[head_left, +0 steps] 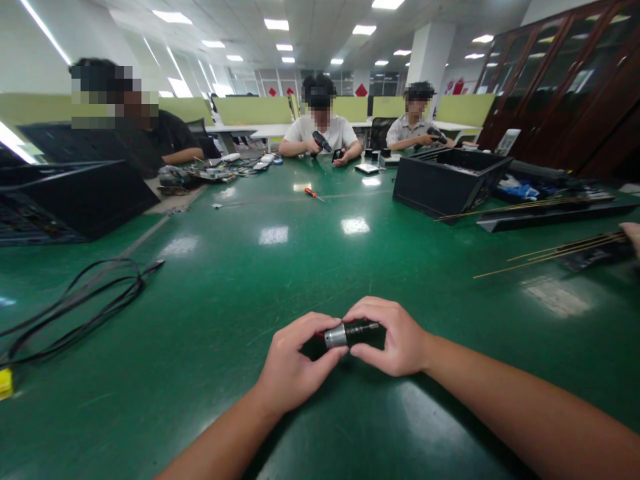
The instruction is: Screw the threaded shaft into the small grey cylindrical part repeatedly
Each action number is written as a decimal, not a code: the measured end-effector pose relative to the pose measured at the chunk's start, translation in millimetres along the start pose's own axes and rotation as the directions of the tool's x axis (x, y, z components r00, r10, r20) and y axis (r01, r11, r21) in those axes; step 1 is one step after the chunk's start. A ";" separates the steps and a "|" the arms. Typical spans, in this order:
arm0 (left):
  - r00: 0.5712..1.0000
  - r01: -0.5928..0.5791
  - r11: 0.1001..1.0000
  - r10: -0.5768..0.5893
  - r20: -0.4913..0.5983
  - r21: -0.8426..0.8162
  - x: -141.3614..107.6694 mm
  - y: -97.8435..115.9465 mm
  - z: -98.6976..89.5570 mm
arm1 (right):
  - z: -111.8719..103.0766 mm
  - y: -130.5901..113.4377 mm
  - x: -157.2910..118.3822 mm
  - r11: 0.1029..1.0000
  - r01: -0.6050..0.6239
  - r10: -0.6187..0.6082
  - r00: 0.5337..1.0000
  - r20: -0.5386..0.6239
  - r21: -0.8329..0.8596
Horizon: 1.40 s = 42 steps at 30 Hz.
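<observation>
Your left grip (293, 367) is closed on the silver-and-black cylindrical tool (335, 337), thumb below and fingers above its metal collar. Your right grip (397, 340) curves around the tool's narrower, ribbed black end, fingertips close to the collar; you cannot tell from here whether they press on it. The tool lies between both, over the green surface (225, 287), its thin tip pointing right.

Expect it to be stiff and compact, probably dense for its size at the collar. Smooth metal may slip under dry fingers, so hold the collar firmly and let the ribs give you purchase; treat the slim tip as the delicate part and keep force off it.

Beyond the tool lies an orange-handled screwdriver (310, 192); left of it, coiled black cables (135, 288); beyond and right, a black computer case (435, 185).
</observation>
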<state>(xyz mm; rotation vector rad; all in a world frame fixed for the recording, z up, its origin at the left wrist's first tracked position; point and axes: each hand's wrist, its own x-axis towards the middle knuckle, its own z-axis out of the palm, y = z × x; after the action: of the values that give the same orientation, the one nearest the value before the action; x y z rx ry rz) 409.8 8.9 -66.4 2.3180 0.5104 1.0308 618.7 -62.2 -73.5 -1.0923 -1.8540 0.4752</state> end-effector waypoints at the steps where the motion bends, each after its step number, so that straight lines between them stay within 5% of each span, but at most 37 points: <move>1: 1.000 0.005 1.000 -0.005 -0.005 0.013 0.0 -1.0 -0.9 | 1.8 0.7 0.0 1.000 -0.014 0.014 1.000 -0.007 -0.027; 11: 0.999 0.044 0.997 -0.044 -0.003 0.065 0.8 -3.5 -9.1 | 10.7 2.8 3.4 0.977 -0.200 0.195 0.979 -0.065 -0.080; 42: 0.985 0.168 0.986 -0.168 0.036 0.011 -1.8 -9.3 -6.3 | 11.1 3.3 3.5 0.976 -0.211 0.211 0.977 -0.010 0.056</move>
<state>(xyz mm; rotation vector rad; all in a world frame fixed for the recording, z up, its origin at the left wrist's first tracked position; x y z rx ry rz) 402.7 17.3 -69.7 2.2524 0.6834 0.9058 610.2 -56.3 -79.7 -1.2587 -1.7094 0.6345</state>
